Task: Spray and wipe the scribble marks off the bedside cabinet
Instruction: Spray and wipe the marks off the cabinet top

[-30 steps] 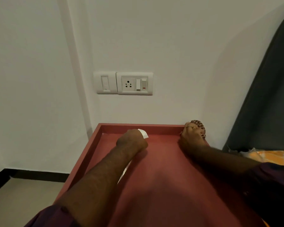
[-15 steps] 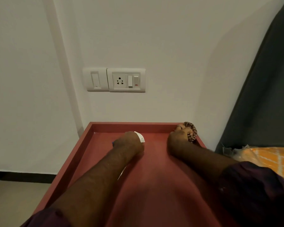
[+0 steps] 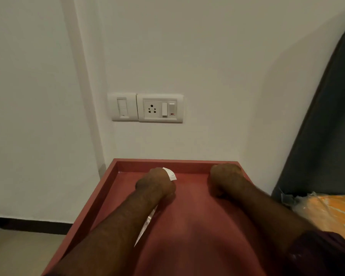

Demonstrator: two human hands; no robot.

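The bedside cabinet [image 3: 191, 220] has a red-brown top with a raised rim. My left hand [image 3: 155, 184] is curled near the back edge and grips a white object [image 3: 170, 174]. One end of it pokes out above my knuckles, and a pale strip shows under my forearm. My right hand [image 3: 225, 181] is fisted in the back right corner, knuckles up, pressed onto the top. The patterned cloth it held a moment ago is hidden under it. I can make out no scribble marks on the surface that shows.
A white switch and socket plate [image 3: 159, 108] is on the wall just above the cabinet. A dark upholstered headboard [image 3: 327, 136] and an orange bed cover [image 3: 331, 212] lie to the right. Floor [image 3: 18, 251] and a black skirting are to the left.
My right hand has slid left and turned over, so the patterned cloth that showed past its knuckles is now covered. My left hand has stayed near the back edge.
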